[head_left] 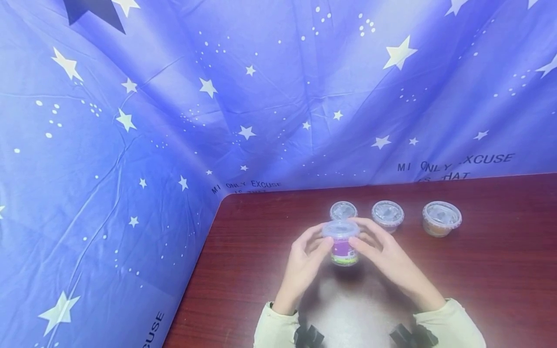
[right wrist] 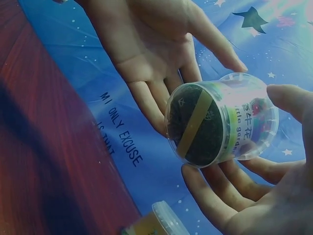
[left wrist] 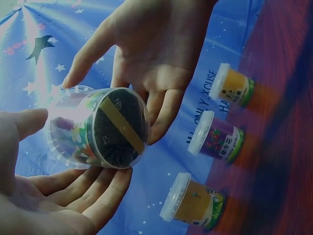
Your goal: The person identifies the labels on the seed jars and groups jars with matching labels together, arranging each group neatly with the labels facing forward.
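Observation:
Both hands hold a small lidded plastic cup [head_left: 341, 247] above the table, one from each side. It has a purple label with green near the bottom. My left hand [head_left: 303, 261] has its thumb toward the label and its fingers around the far side; my right hand [head_left: 385, 251] mirrors it. In the left wrist view the cup [left wrist: 120, 129] is tilted, its base showing dark contents and a yellow strip. Flowers and lettering show on its label in the right wrist view. Each palm stays apart from the cup.
Three similar lidded cups stand in a row behind the hands: a left cup [head_left: 344, 210], a middle cup [head_left: 388, 215] and a right cup [head_left: 441, 220]. They rest on a dark red wooden table [head_left: 491, 270]. A blue star-printed cloth [head_left: 278, 96] hangs along the back and left.

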Available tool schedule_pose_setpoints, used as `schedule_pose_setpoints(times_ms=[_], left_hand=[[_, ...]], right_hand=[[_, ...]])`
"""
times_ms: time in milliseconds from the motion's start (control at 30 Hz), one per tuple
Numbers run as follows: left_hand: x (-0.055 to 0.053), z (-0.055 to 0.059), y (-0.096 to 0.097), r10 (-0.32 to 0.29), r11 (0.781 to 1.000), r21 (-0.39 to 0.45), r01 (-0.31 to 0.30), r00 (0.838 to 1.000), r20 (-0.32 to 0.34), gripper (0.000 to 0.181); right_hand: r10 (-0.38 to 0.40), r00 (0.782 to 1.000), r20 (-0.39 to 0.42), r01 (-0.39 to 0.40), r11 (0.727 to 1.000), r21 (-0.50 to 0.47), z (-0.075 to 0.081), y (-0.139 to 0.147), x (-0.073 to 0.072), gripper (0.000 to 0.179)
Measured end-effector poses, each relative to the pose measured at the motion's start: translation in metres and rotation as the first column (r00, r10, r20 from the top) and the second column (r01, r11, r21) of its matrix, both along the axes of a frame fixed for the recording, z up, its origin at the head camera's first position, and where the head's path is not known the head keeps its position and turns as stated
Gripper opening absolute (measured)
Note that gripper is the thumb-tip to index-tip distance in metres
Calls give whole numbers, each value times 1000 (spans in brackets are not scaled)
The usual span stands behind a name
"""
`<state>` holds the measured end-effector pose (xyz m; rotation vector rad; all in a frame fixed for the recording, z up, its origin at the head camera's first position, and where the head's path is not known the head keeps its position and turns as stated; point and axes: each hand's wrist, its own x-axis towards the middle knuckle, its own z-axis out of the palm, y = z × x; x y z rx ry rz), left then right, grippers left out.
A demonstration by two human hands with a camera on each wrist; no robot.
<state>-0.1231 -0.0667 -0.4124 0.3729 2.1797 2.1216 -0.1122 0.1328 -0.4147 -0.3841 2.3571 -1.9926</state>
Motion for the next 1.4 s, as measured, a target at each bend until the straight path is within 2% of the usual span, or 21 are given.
schedule_pose_setpoints(times_ms=[233, 333, 600, 733, 1033, 1233, 1400], left_hand=[[0, -4, 4, -24, 1000, 13, 24, 1000, -3, 43], [-1, -6, 5, -16, 1000, 12, 16, 1000, -9, 43], [0, -6, 8, 113, 994, 20, -112, 993, -44, 37], [0, -6, 9, 141, 990, 42, -138, 988, -65, 34], [2, -5, 12, 137, 990, 38, -136, 989, -49, 36], [1, -6, 11, 138, 990, 28, -137, 988, -63, 36], [1, -4, 8, 119, 991, 60, -117, 992, -37, 35]], right_hand=[[-36, 998, -54, 37, 999, 10, -2, -7, 0, 47], [-58, 996, -72, 57, 998, -7, -3, -9, 0, 46], [-108, 991, -77, 109, 994, 7, -1, -11, 2, 46], [-121, 990, -74, 121, 993, -1, -2, -12, 1, 47], [-166, 985, -48, 165, 986, -13, 0, -12, 2, 47], [-156, 987, -47, 156, 988, -10, 0, -12, 2, 48], [-146, 987, -72, 148, 989, 20, 1, -10, 2, 44]])
